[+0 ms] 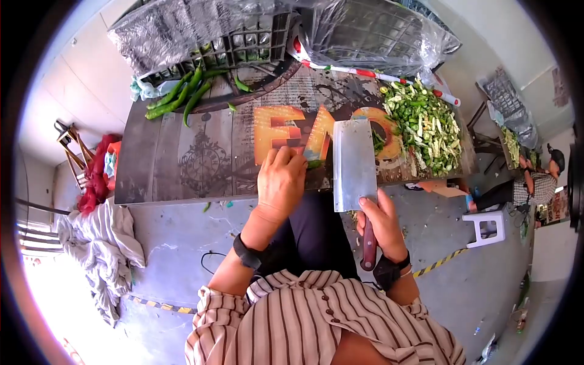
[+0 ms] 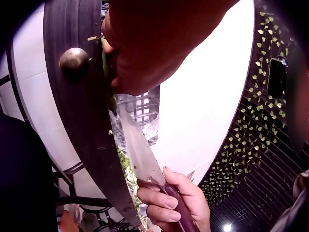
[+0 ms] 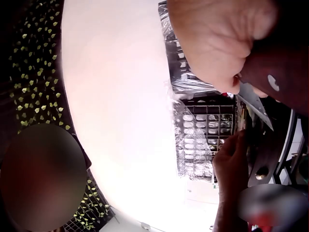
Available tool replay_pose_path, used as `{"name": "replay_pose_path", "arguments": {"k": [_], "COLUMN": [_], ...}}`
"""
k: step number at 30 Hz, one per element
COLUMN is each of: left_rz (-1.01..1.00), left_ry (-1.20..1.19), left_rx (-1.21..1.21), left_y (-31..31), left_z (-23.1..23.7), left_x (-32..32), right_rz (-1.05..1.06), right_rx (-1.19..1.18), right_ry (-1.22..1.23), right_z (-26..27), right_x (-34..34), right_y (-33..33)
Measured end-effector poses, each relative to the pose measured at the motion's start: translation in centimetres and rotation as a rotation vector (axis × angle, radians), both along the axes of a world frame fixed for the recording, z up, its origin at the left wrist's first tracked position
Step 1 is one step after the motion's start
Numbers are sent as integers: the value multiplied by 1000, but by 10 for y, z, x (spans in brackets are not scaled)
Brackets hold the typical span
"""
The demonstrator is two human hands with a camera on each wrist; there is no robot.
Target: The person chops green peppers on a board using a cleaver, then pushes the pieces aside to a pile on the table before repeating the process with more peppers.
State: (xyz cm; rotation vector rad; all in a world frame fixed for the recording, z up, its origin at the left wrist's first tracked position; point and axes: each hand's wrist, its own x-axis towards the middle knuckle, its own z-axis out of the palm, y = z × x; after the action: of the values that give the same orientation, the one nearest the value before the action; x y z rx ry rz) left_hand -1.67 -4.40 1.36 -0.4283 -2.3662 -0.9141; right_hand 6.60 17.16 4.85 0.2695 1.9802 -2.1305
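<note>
Several peppers [image 1: 194,100] lie on the table [image 1: 158,176] between ten and eleven o'clock from the left hand [image 1: 281,182]. That hand's bent fingers pinch a pod [image 1: 314,164] near the table's near edge, its end showing at two o'clock. Just beside the pod, at three o'clock, the cleaver [image 1: 356,164] points to twelve; the right hand [image 1: 384,222] curls round its handle. Chopped bits [image 1: 429,131] lie heaped at that hand's one o'clock.

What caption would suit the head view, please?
Left hand holding a green pepper, right hand a cleaver, chopped peppers nearby.
</note>
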Motion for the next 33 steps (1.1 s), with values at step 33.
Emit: {"name": "replay_pose_path", "arguments": {"k": [33], "left_rz": [32], "left_ry": [10], "left_rx": [122], "left_y": [4], "left_z": [-2], "left_x": [-6], "right_rz": [445], "right_rx": [1018], "right_ry": [658], "right_z": [57], "right_x": [-25], "right_y": [-17]}}
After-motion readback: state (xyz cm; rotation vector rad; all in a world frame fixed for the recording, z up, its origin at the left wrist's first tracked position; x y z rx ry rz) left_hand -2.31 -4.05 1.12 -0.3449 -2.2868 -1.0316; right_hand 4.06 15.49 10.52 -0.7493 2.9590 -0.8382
